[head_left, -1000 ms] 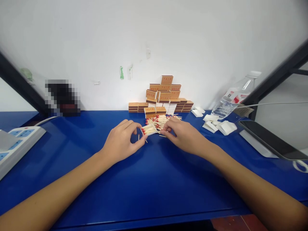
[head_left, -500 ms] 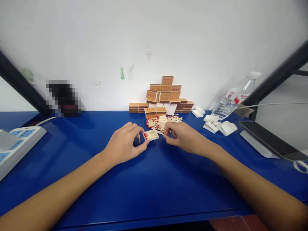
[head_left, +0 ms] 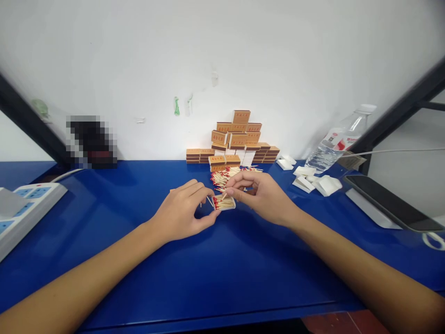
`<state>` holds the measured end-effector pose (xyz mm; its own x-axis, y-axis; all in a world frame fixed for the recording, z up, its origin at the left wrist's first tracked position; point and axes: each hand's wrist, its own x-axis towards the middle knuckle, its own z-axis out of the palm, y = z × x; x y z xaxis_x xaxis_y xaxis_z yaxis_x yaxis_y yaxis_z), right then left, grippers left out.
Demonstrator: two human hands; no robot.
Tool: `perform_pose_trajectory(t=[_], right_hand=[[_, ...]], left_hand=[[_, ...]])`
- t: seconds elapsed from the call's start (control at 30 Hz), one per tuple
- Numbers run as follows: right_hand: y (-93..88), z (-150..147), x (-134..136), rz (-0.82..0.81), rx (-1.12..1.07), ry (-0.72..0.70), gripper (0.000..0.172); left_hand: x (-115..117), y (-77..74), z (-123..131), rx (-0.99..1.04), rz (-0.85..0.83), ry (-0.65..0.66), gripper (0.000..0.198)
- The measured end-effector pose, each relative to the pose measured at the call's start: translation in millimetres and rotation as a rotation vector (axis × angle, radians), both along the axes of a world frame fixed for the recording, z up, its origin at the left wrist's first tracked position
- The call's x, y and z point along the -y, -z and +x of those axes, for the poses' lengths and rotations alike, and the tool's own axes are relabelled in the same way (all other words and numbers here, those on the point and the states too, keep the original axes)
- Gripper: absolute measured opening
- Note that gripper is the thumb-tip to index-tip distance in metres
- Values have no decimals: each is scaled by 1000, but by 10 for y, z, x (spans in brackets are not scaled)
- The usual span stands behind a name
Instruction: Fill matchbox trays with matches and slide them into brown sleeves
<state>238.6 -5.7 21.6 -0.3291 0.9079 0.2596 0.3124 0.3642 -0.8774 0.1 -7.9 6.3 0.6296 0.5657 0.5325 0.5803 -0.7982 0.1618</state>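
Note:
Between the thumb and fingers of my left hand (head_left: 186,209) is the left end of a small white matchbox tray (head_left: 229,208). Red-tipped matches (head_left: 223,202) lie inside the tray. My right hand (head_left: 259,194) is closed in a pinch over the tray's far edge, with matches (head_left: 224,196) at its fingertips. Just behind, a loose pile of matches (head_left: 222,177) lies on the blue table, partly hidden by my right hand. Brown matchboxes (head_left: 239,139) are stacked against the wall behind the pile.
White empty trays (head_left: 327,184) lie to the right, near a tilted water bottle (head_left: 325,155). A phone (head_left: 389,202) rests on a white box at the far right. On the left edge sits a power strip (head_left: 38,204). The blue table (head_left: 215,278) ends in a front edge.
My right hand has moved left from beside the pile to the tray, now with matches at its fingertips. My left hand and the tray have shifted slightly right and nearer to me.

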Motion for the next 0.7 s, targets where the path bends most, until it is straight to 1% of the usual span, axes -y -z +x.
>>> perform_pose_trajectory(t=[0.1,0.3,0.43,0.5,0.57,0.63,0.7], right_hand=[[28,-25,11,21,41,11,19],[65,-30,14,195,161,63,12],[69,-34,31,273,152,127,13],[92,-56,32,290,144,192,13],[135,-102,15,286,196,220,14],[185,-175,-20,249,295,191,17],[224,-270,-65,201,409,138,20]], left_hand=[[-20,-4,-9,32,33,-15,20],[-59,3,-25,81,52,-49,22],[-75,-19,-38,95,76,-83,21],[-101,-40,-57,123,115,-156,21],[-141,-60,-86,167,153,-264,21],[-187,-69,-119,200,172,-357,18],[-225,-69,-145,217,177,-406,15]])
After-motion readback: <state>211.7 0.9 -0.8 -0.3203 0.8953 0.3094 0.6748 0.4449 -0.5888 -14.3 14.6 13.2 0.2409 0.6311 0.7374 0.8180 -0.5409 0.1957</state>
